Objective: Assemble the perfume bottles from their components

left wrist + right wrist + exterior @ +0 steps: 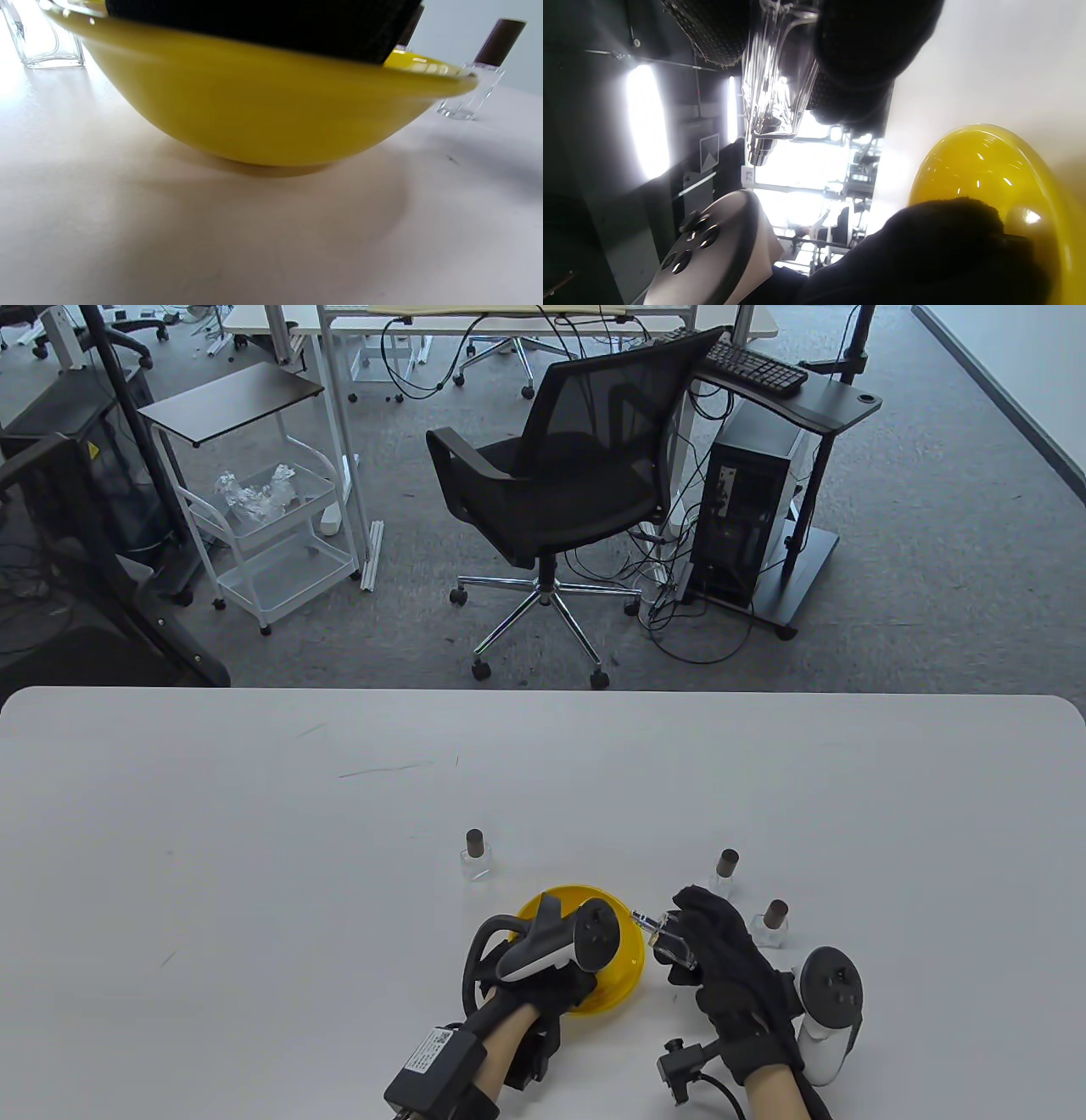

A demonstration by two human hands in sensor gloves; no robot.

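Note:
A yellow bowl point(615, 976) sits near the table's front edge. My left hand point(567, 984) reaches into it, and its fingers are hidden under the tracker and the glove point(263, 21). Just right of the bowl, my right hand point(691, 942) grips a clear glass bottle point(670, 943) without a cap. It lies tilted, with its metal neck point(761, 148) pointing toward the bowl point(988, 178). Three capped bottles with brown caps stand on the table: one behind the bowl point(477, 855), two by my right hand point(725, 872) point(774, 922).
The white table point(254, 857) stretches wide to the left and back of the hands. Beyond its far edge stand an office chair point(551, 492), a white cart point(271, 534) and a computer stand point(755, 517).

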